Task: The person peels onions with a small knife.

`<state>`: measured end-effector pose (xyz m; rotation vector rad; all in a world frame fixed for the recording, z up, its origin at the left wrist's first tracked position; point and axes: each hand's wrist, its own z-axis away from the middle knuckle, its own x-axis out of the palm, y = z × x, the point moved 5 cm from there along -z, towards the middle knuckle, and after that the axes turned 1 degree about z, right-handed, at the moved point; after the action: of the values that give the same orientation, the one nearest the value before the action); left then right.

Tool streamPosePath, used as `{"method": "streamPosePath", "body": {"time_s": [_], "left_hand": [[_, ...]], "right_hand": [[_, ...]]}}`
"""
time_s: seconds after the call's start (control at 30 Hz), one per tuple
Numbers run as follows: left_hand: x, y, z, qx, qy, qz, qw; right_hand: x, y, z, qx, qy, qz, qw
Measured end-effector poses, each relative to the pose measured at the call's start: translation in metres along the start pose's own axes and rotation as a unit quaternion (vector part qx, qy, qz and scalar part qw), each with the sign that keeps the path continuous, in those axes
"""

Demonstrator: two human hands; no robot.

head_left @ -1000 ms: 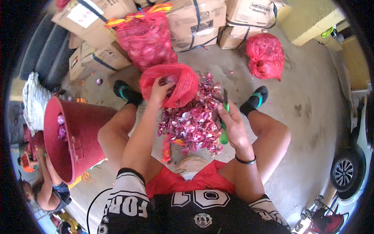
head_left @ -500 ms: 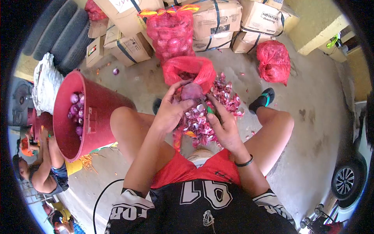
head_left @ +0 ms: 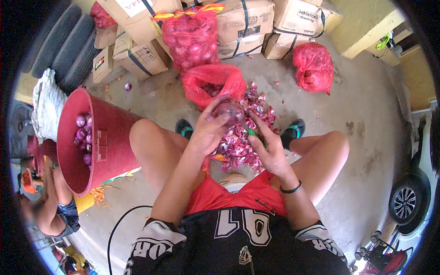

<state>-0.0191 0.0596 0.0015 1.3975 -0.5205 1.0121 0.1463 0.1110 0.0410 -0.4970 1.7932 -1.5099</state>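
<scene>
Between my two hands is a red onion, held by my left hand with the fingers curled round its left side. My right hand grips a small knife with a green handle, its blade close to the onion's right side. Beneath both hands spreads a heap of onion skins on the floor. Just beyond them lies an open red mesh sack, its inside partly visible.
A red tub at the left holds several onions. Behind stand a full mesh sack, cardboard boxes and another red sack. Tires are stacked at the back left. Another person sits at the far left.
The view has shifted slightly. The onion has turned in my left hand and shows a more purple, shiny side. My right hand still holds the knife beside it.
</scene>
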Motion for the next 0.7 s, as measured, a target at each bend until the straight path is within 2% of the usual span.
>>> {"method": "streamPosePath", "body": {"time_s": [0.13,0.23,0.33,0.47,0.6,0.7], "left_hand": [[-0.006,-0.016,-0.006,0.013,0.007,-0.084,0.996],[-0.013,-0.021,-0.006,-0.012,0.013,-0.085,0.996],[-0.005,-0.021,-0.003,-0.034,0.012,-0.082,0.996],[-0.007,-0.021,-0.004,-0.007,0.019,-0.114,0.993],[-0.008,-0.018,-0.003,0.015,0.027,-0.152,0.988],[-0.011,-0.019,-0.001,0.012,0.028,-0.181,0.983]], "right_hand": [[-0.001,-0.002,-0.004,-0.096,0.052,0.069,0.992],[-0.005,0.028,-0.004,-0.084,0.072,0.078,0.991],[-0.008,0.057,0.000,0.063,0.093,-0.069,0.991],[-0.009,0.053,0.004,0.109,0.057,-0.142,0.982],[0.001,0.041,0.000,-0.003,0.058,-0.057,0.997],[0.005,0.034,-0.003,0.040,0.027,-0.059,0.997]]}}
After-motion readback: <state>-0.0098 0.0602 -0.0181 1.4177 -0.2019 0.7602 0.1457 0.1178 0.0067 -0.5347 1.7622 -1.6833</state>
